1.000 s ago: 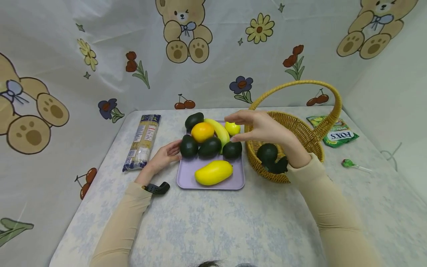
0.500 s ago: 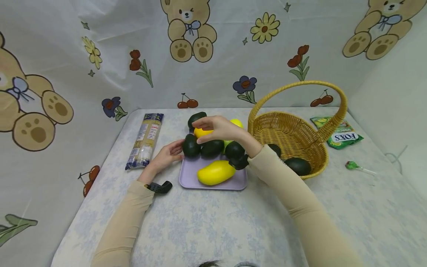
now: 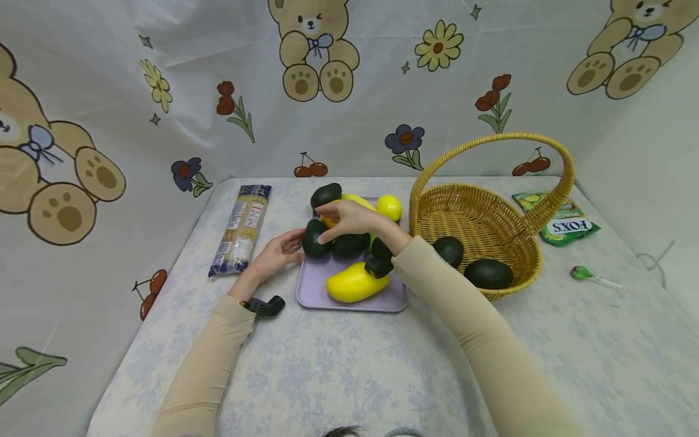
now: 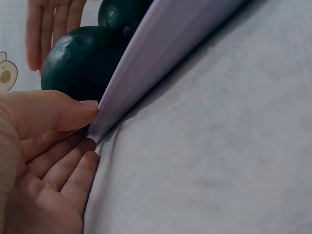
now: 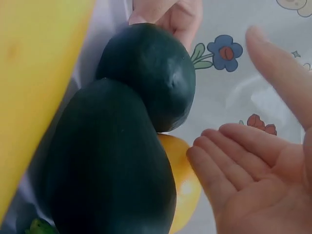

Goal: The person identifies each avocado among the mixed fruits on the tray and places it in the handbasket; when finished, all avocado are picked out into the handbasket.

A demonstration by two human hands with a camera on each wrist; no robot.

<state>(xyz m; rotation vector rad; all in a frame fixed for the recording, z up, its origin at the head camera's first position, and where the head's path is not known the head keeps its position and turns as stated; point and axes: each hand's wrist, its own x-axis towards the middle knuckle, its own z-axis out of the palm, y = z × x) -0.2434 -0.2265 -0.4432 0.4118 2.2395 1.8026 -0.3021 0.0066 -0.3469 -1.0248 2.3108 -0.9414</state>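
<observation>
In the head view my right hand (image 3: 346, 218) reaches over the lilac tray (image 3: 322, 292), thumb and fingers spread around the left side of the fruit. Its fingertips stay just clear of a dark green avocado (image 5: 148, 73) and an orange (image 5: 184, 180) in the right wrist view. My left hand (image 3: 277, 254) rests against the tray's left edge, thumb and fingertips touching the rim (image 4: 117, 87). Beside those fingers lies the leftmost avocado (image 3: 315, 241). The tray also bears more avocados (image 3: 349, 246), a mango (image 3: 352, 285), a lemon (image 3: 389, 207) and a partly hidden banana (image 3: 357, 199).
A wicker basket (image 3: 494, 212) with a tall handle stands right of the tray, holding two avocados (image 3: 488, 274). A noodle packet (image 3: 240, 230) lies at left. A green FOX'S bag (image 3: 565, 224) and a lollipop (image 3: 584, 274) lie at right.
My right hand has moved left from near the basket and the lemon to the left side of the fruit. My left hand keeps its place at the tray's edge.
</observation>
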